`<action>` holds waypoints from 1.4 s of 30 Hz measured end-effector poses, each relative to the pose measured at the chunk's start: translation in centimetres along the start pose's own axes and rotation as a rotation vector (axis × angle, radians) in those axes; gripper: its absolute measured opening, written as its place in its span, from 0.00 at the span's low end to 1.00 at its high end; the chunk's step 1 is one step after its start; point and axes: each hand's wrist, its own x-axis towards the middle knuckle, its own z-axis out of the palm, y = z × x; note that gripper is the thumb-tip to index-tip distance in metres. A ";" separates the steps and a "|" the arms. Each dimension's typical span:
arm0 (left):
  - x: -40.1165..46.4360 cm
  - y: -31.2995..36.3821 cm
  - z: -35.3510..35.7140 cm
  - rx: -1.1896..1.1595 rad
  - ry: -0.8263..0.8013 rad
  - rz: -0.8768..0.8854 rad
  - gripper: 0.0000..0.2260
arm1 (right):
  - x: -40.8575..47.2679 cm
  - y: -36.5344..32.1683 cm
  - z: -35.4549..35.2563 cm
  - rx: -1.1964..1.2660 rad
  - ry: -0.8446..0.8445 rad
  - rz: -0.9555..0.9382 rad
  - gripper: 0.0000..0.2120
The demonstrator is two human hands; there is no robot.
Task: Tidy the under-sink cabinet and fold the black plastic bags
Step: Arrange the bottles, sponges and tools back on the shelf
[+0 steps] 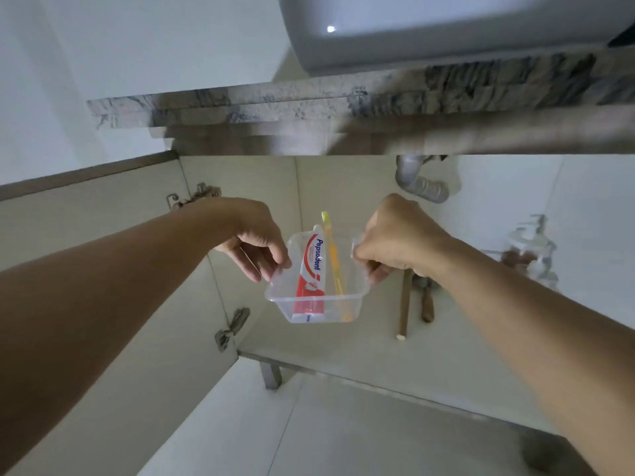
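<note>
Both our forearms reach in from the near edge, and between them we hold a clear plastic tub in the air, in front of the open cabinet and above its floor. Our left hand pinches the tub's left rim, fingers curled over the lip; our right hand grips the right rim at a small tab the same way. Inside the tub a red-and-white toothpaste tube and a yellow toothbrush lean side by side, their tops poking above the far rim.

We judge the tub light, thin-walled and a bit flexible, so the rim is the place to hold it; squeezing the walls would probably make it bow. Its contents are loose, so tipping it could spill them.

Farther in, to the right, a wooden stick and a brown-handled tool lie on the cabinet floor just beside each other. Far right stands a clear pump bottle, blurred. At the back hangs the grey drain pipe, and the open door with its hinges stands on the left. We see no black bags here.
</note>
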 end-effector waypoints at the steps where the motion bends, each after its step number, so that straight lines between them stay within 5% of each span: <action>1: 0.3 0.3 -0.5 -0.014 -0.013 -0.026 0.05 | 0.7 -0.3 -0.2 -0.012 -0.008 0.010 0.04; 10: -3.8 0.7 -6.6 -0.127 -0.154 -0.199 0.04 | 1.4 -6.5 -2.2 -0.133 -0.094 0.029 0.04; 29: -21.6 1.0 -24.4 -0.332 0.053 -0.158 0.06 | -4.0 -30.2 -9.7 -0.194 -0.091 0.145 0.04; 42: -13.1 5.5 -30.5 -0.223 0.302 -0.071 0.10 | 5.4 -35.2 -12.9 -0.293 -0.087 0.108 0.06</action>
